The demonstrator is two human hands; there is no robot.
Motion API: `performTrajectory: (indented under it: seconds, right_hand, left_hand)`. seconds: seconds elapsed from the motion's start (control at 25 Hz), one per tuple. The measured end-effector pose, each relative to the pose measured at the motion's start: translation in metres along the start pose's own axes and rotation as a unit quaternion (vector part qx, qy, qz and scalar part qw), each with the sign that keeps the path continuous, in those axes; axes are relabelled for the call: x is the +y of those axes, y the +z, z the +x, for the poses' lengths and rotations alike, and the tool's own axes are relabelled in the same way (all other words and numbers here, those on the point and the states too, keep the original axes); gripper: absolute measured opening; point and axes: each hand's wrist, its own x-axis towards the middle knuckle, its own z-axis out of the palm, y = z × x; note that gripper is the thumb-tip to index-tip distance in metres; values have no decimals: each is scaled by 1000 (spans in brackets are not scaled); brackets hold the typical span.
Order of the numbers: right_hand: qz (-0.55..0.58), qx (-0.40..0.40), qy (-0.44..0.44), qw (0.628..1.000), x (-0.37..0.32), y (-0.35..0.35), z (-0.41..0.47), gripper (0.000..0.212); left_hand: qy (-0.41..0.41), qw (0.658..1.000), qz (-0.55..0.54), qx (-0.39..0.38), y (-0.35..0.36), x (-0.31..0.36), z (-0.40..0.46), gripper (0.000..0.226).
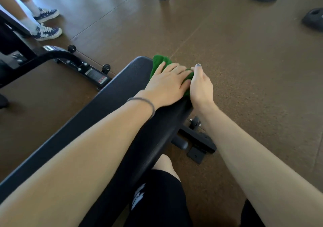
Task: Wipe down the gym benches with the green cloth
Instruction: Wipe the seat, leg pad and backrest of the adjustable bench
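At far end of black bench [111, 104], green cloth [158, 63] mostly hidden under hands, left hand [167, 85] flat on it, fingers straight, right hand [201, 87] gripping its right edge, fingertips hidden.

Both hands cover most of the green cloth [158, 64], the worktop [111, 104] runs off the lower left edge, and the right hand's [201, 87] fingers are out of sight.

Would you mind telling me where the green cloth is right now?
In the head view, the green cloth lies at the far right end of the black bench, under the left hand, beside the right hand.
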Motion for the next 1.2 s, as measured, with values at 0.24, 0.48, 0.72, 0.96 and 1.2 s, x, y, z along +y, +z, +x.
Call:
performTrajectory:
  seconds: [0.24,0.48,0.72,0.96,1.2]
  right_hand:
    - [-151,6,-85,985,5,11,-10,67]
    - [-234,74,-101,964,16,24,1,52]
    - [-241,96,-102,960,14,27,1,41]
    - [-238,106,-101,960,13,26,4,48]
    - [-238,107,-99,960,14,26,4,49]
  left_hand:
    - [-11,999,-29,19,4,-1,-95,55]
    - [-60,998,-24,21,1,-53,-49,52]
    - [-73,997,5,18,-1,-52,-26,53]
    - [49,999,-8,-1,-10,-63,-2,46]
    - [-171,983,-54,30,-12,-109,-14,49]
